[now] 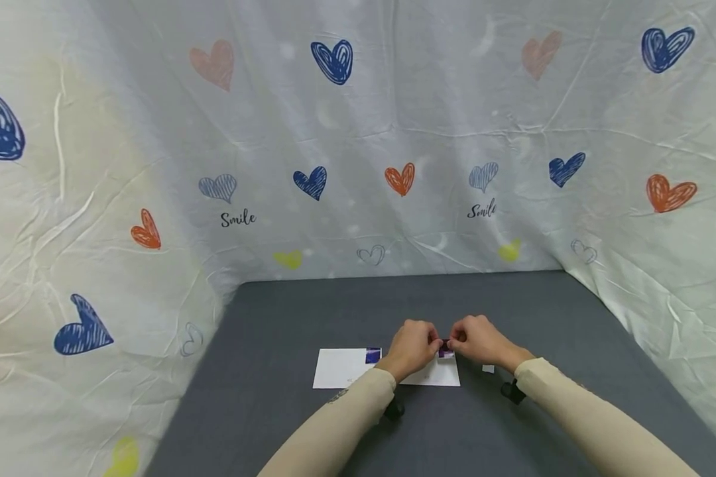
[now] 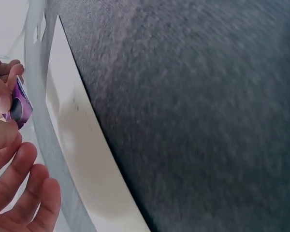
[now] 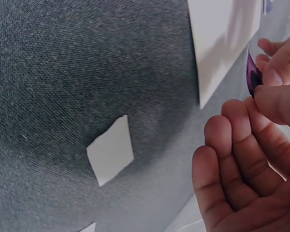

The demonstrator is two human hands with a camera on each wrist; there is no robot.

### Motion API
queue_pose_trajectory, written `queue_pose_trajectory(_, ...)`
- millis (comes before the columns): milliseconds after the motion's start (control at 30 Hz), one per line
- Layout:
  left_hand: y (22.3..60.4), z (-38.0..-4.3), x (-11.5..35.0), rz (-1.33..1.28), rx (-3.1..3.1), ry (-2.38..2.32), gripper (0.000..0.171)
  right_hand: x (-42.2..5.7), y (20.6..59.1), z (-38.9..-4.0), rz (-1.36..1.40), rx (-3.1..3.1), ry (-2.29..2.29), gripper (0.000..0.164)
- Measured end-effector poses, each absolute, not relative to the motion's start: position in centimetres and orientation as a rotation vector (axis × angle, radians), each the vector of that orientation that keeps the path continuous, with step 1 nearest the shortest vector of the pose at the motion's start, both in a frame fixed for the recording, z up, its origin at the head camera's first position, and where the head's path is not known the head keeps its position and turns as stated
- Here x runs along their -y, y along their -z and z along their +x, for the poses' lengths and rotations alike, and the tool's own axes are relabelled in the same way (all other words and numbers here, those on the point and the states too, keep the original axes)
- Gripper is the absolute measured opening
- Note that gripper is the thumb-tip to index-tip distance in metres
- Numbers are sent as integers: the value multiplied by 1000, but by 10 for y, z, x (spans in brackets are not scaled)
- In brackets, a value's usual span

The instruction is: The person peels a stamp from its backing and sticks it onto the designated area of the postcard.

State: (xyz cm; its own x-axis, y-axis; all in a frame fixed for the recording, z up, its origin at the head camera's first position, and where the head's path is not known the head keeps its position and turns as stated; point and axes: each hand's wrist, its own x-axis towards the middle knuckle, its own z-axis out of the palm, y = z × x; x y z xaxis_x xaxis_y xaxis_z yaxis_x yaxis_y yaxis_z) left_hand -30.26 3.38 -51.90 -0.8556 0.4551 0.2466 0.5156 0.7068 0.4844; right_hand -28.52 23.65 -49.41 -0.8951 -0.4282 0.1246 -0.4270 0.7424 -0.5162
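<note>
Between my fingertips is a small purple stamp with a dark shape on it and a zigzag edge; it is seen nearly edge-on in the right wrist view. My left hand pinches it from the left with thumb and finger. From the other side, my right hand pinches it too, its remaining fingers loosely bent. Below them lies a white envelope, partly covered by the left hand, with purple near its top right corner. To its left, another white envelope bears a purple stamp at its top right.
A small white paper piece lies on the dark grey table, right of the envelopes. Another white corner shows at the bottom of the right wrist view. A white curtain with printed hearts hangs behind and beside the table.
</note>
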Motion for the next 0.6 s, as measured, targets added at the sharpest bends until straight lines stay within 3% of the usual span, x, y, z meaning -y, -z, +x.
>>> queue_pose_trajectory(267, 587, -345, -45, -761, 2785, 827, 14, -241, 513, -294, -717, -2946, 855, 19)
queue_pose_trajectory(467, 599, -352, -47, -757, 2809, 783, 14, -262, 568, -324, -929, -2975, 882, 21)
queue_pose_trajectory(600, 595, -348, -47, -744, 2820, 797, 13, -267, 588, -337, -875, -2994, 830, 19)
